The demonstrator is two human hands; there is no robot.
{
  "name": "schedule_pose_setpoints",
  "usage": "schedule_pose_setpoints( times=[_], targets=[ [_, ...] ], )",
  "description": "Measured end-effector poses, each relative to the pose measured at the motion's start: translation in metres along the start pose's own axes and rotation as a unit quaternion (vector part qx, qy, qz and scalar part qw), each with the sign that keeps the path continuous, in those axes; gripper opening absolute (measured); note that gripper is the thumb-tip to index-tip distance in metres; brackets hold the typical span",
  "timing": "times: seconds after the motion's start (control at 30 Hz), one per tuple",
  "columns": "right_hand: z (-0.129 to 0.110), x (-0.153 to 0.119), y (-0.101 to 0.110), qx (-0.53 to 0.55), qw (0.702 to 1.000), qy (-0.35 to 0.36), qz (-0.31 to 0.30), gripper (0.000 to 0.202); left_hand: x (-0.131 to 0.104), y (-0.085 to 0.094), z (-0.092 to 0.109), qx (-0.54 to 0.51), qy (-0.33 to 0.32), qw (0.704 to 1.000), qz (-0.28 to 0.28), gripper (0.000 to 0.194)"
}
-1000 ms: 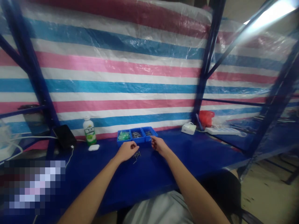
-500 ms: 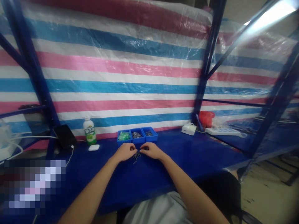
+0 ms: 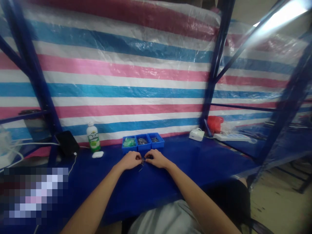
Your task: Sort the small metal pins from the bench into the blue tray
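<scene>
Both my hands meet over the blue tabletop (image 3: 146, 185), just in front of three small blue bins. My left hand (image 3: 132, 160) has its thumb and fingers pinched together; my right hand (image 3: 156, 158) is pinched the same way, close beside it. Between and below the fingertips lie several small, thin metal pieces like screws (image 3: 142, 161). What each pinch holds is too small to make out. The left bin (image 3: 129, 142) contains green and clear bits, the middle bin (image 3: 142, 141) a heap of small metal pieces, and the right bin (image 3: 155, 140) fewer of them.
To the left stand a bottle (image 3: 93, 137) with a green label, a white earbud case (image 3: 97, 154) and a phone (image 3: 67, 143) on a cable. A white box (image 3: 196, 134), a red bag (image 3: 215, 124) and a power strip (image 3: 232, 137) lie on the right. Blue posts frame a striped sheet.
My right hand has shifted slightly left, and the fingertips of both hands are closer together over the small metal pieces. The bins have stayed put.
</scene>
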State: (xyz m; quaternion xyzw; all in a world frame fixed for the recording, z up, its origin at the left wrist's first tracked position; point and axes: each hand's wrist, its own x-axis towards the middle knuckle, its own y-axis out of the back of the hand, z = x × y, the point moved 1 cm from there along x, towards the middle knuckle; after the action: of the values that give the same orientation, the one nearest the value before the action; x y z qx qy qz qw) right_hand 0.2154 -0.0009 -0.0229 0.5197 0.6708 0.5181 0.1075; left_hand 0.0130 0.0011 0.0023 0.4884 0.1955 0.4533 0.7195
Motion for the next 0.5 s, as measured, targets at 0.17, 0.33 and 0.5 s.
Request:
schedule_pose_setpoints(
  times=[0.17, 0.33, 0.5],
  targets=[
    [0.0064, 0.0016, -0.0004, 0.067, 0.998, -0.003, 0.008, 0.019, 0.0001, -0.002, -0.0012, 0.007, -0.006, 1.0, 0.009, 0.018],
    [0.0077, 0.0021, 0.0001, 0.115, 0.993, -0.02, 0.032, 0.024, -0.0003, -0.0021, -0.0002, 0.003, -0.011, 1.0, 0.017, 0.019],
    [0.0038, 0.0013, 0.0022, 0.111, 0.993, -0.013, 0.048, 0.034, 0.0003, 0.0013, 0.0056, -0.008, -0.025, 0.997, 0.069, 0.027]
  ],
)
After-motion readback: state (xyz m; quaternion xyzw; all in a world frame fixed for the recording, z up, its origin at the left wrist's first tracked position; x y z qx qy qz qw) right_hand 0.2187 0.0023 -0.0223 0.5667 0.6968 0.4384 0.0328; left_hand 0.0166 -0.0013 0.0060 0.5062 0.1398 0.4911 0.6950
